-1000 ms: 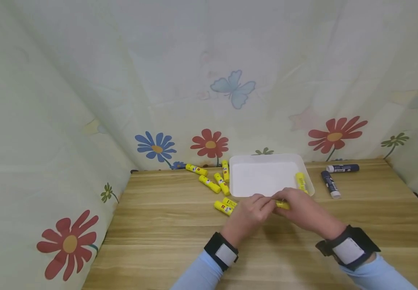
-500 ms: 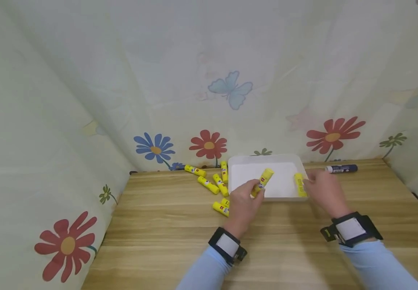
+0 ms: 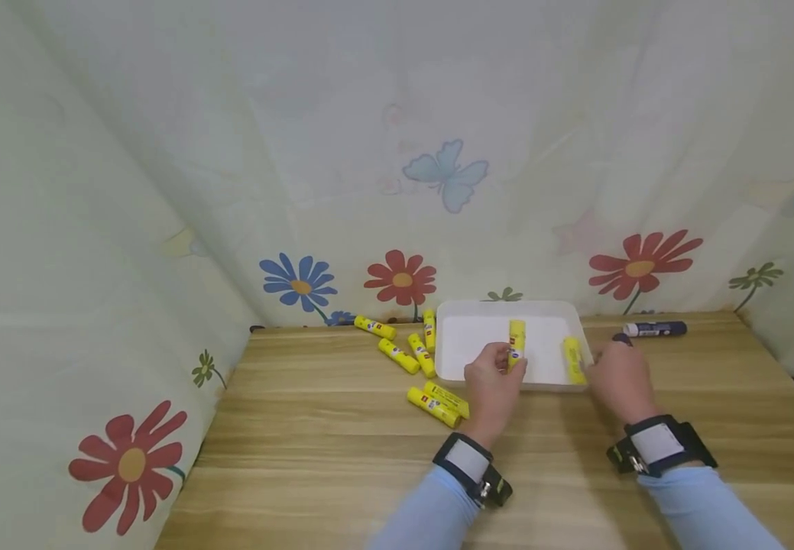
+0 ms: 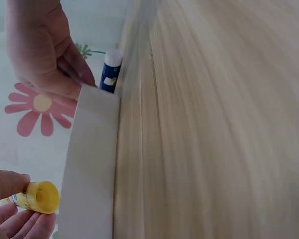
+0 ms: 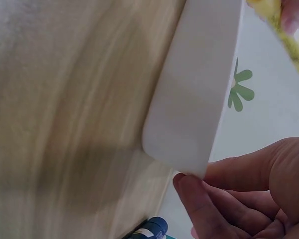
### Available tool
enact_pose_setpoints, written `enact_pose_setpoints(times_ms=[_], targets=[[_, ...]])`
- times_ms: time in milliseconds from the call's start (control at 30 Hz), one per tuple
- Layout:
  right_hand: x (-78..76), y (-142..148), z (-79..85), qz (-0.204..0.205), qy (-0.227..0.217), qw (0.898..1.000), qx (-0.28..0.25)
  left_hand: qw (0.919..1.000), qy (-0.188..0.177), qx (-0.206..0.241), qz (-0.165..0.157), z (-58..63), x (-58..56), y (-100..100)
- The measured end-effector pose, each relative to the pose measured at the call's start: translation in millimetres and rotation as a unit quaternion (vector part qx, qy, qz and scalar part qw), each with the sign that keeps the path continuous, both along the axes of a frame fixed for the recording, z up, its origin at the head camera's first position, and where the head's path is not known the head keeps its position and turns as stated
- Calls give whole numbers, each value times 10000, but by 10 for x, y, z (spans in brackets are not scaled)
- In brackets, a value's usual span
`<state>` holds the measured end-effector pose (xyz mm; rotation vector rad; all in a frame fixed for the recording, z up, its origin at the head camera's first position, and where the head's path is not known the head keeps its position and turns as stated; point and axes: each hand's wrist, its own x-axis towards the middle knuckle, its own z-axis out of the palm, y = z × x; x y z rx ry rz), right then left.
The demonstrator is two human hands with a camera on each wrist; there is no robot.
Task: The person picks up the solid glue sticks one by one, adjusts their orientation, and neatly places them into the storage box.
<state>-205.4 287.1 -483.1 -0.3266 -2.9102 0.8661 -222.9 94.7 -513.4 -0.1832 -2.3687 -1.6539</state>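
My left hand point(image 3: 493, 383) holds a yellow glue stick point(image 3: 516, 342) upright over the front of a white tray point(image 3: 468, 374). In the left wrist view, the round end of this glue stick point(image 4: 44, 197) shows between thumb and fingers. At the tray's right side, my right hand point(image 3: 622, 380) pinches the rim; the right wrist view has its thumb and fingertips point(image 5: 192, 186) on the corner. A second yellow glue stick point(image 3: 573, 360) lies inside the tray against its right wall, close to that hand.
Several yellow glue sticks point(image 3: 399, 356) lie left of the tray, two of them point(image 3: 433, 406) side by side nearer the front. A dark blue glue stick with a white end point(image 3: 654, 328) lies at the back right; another point(image 3: 620, 338) is mostly hidden behind my right hand. A flowered curtain point(image 3: 397, 191) stands behind.
Both hands were together in front of the tray. The left has lifted its glue stick over the tray and turned it upright; the right has moved right to the tray's rim.
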Motion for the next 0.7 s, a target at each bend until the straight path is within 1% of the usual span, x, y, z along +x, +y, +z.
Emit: enact_pose_setpoints(times_ms=[133, 233, 333, 400, 500, 600, 700], targets=[[34, -10, -55, -131, -43, 9999, -26, 9997, -186, -77, 153, -62, 27, 164], [56, -29, -83, -196, -45, 9998, -66, 9992, -314, -214, 137, -84, 50, 257], [64, -54, -87, -211, -36, 9997, -139, 9982, -395, -454, 85, -85, 61, 330], [58, -73, -81, -221, -51, 9996, -174, 9963, -364, -771, 88, -81, 55, 369], [44, -95, -67, -229, -62, 9995, -226, 9896, -374, -1380, 166, -70, 27, 408], [29, -106, -53, -248, -52, 9995, -212, 9800, -475, -1920, 214, -51, -16, 438], [12, -101, -43, -284, -10, 9994, -177, 9739, -588, -2185, 191, -29, -66, 469]])
